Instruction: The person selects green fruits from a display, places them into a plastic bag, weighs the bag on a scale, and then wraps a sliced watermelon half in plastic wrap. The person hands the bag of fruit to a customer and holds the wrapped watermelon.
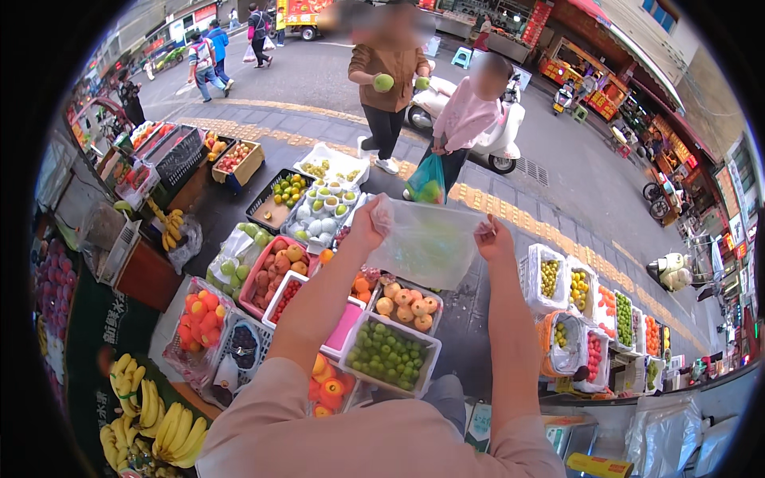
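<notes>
A clear plastic bag (426,245) is stretched out flat between my two raised hands, above the fruit crates. My left hand (369,228) grips its upper left corner, fingers closed on the film. At the upper right corner my right hand (494,237) pinches the edge between thumb and fingers. Through the thin film the dark ground and a greenish tint show. Beneath my arms stand a white crate of small green fruit (386,355) and a crate of pale round pomegranate-like fruit (408,304).
Fruit crates stand on both sides, with bananas (177,436) at lower left and a pink crate (259,279) left of my arm. Ahead, one person holds two green fruits (383,82); another carries a green bag (429,179). A white scooter (500,135) stands behind them.
</notes>
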A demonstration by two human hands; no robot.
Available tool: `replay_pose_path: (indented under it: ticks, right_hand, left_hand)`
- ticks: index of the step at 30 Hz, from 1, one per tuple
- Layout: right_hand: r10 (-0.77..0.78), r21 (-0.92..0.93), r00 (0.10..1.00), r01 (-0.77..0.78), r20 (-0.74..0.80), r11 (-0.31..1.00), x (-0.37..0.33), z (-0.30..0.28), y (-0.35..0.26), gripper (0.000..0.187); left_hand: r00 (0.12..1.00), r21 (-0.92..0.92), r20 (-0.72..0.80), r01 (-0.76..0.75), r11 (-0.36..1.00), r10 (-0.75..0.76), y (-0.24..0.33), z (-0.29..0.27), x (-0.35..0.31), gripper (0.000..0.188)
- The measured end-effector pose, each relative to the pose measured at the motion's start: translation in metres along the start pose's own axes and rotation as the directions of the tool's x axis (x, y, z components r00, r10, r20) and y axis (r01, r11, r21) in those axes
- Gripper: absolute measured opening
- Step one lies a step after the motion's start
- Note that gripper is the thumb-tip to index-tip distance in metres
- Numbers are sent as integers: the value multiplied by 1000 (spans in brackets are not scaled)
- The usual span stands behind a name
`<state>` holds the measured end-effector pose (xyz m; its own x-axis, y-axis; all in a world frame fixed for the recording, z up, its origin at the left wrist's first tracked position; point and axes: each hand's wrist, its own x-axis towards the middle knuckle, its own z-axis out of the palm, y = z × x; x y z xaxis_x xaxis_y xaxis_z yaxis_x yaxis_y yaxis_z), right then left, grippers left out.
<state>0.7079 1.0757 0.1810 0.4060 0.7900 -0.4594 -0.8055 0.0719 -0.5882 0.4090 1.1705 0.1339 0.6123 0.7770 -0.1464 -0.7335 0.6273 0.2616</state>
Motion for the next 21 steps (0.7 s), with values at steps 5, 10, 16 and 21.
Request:
replay_pose_path:
  ticks: [5,10,16,21]
  right_hand:
    - [74,40,995,-77,60,996,83,33,-9,13]
    - [200,17,971,-204,132,979,204,27,-14,11]
    - [206,-88,938,-189,277,978,304,72,-5,16]
    - [227,-89,933,-211,278,974,368,75,-12,15]
  left_hand:
    - [990,43,-126,-50,998,55,29,-13,80,13]
    - [942,61,-303,-131,989,144,25,-5,139,18]
    - [855,160,-412,-273,949,315,50,1,209,15]
    - [850,213,-445,-207,955,283,39,23,248,18]
